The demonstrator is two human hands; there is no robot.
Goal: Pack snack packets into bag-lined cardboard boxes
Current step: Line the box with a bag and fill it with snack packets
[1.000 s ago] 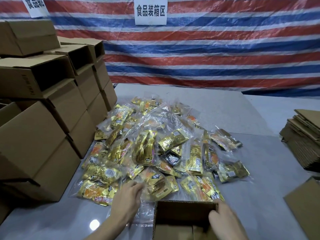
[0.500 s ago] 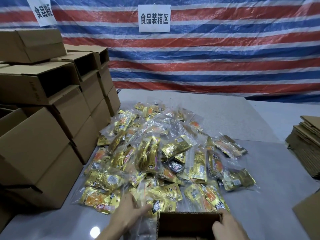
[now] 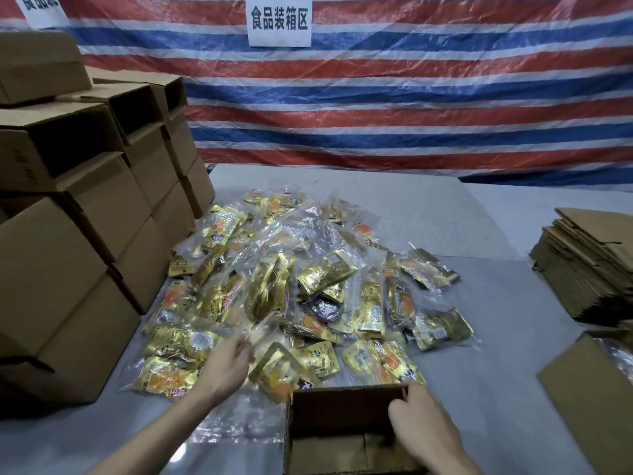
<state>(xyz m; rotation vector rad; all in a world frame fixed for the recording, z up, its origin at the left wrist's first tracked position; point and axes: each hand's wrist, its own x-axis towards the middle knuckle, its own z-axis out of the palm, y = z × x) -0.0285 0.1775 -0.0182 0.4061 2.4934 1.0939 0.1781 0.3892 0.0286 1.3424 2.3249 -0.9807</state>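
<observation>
Two hands show in the head view. Your left hand [image 3: 226, 366] has its fingers closed on the clear plastic of a held bag of snack packets [image 3: 275, 373]. The bag is blurred and tilted onto one corner, with its lowest corner just beside the far-left corner of the open box [image 3: 342, 394]. Your right hand [image 3: 423, 418] curls over that box's far rim at the right corner. The box stands mouth up at the near edge of the table [image 3: 496, 303], its far wall square across your view and its near part cut off by the frame, so you cannot tell its long axis. Behind it the pile of bagged packets [image 3: 308, 286] holds dozens, too tangled to count, and they point every way; the heap spreads widest from left to right. One flat clear bag [image 3: 233, 430] lies on the table by your left forearm. On your left, the stacked boxes [image 3: 85, 241] touch the pile's edge, several lying on their sides with dark mouths facing right. On your right are one stack of flattened cartons [image 3: 589, 265] and one second box [image 3: 596, 399] with shiny plastic inside. Bare table lies between the open box and that second box, and beyond the pile up to the striped tarp [image 3: 411, 97], which carries two white signs [image 3: 279, 20].
</observation>
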